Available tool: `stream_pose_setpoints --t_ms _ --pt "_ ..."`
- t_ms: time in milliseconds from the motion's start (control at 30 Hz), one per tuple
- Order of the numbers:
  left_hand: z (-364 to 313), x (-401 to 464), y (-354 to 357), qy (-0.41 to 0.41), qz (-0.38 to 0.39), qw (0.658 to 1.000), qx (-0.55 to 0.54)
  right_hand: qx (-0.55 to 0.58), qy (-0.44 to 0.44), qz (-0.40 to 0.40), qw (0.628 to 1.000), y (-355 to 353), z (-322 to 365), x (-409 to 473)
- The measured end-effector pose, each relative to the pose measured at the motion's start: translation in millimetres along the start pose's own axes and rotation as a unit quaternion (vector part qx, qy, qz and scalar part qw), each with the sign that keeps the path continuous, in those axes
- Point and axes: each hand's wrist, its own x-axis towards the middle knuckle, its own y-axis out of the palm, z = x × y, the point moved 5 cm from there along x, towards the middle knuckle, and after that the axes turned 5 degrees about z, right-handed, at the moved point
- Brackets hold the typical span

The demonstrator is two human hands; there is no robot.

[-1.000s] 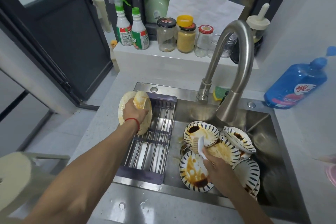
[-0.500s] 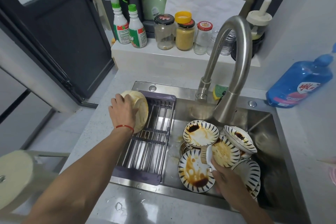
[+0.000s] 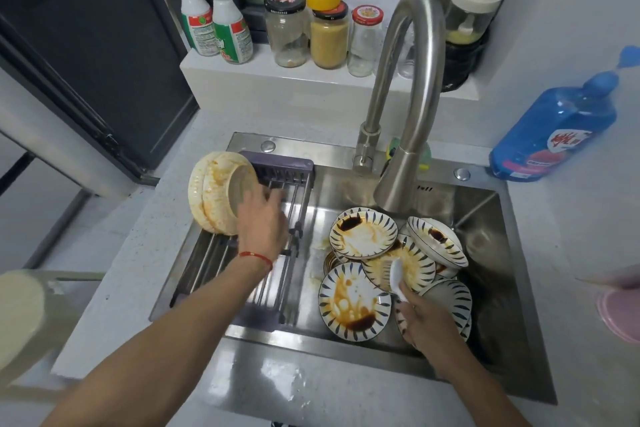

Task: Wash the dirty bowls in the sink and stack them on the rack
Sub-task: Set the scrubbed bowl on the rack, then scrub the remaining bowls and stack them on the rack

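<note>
The scene is viewed from a single head-worn wide-angle camera, aimed forward and steeply down from close above the sink (image 3: pixel 485 218). The faucet (image 3: pixel 408 87) and rear ledge are taken in; straight lines are bent near the edges.

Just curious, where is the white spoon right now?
The spoon is in the right hand, over the dirty bowls in the sink.

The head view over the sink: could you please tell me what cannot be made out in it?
- Lower bowls in the sink pile: covered by upper bowls and the right hand.
- Green sponge: mostly behind the faucet.
- Pink item: cut off by the right edge.
- Left hand: blurred; contact with the cream bowls unclear.
- Bottle labels: too small.
</note>
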Motion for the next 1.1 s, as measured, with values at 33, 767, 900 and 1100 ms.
stream_pose_setpoints --t_ms 33,767,900,1100 --pt "-23 -8 18 0.017 0.045 0.998 -0.041 -0.008 0.000 -0.006 1.000 -7 -2 1" --pt "-74 -34 197 -0.486 0.252 0.677 -0.492 0.012 0.073 -0.030 0.997 -70 -50 14" --pt "-72 -37 153 -0.439 0.264 0.719 -0.470 0.035 0.079 -0.037 0.996 -69 -42 7" --pt "-74 -32 82 -0.288 0.238 0.873 -0.313 0.033 0.081 -0.067 0.994 -56 -26 -10"
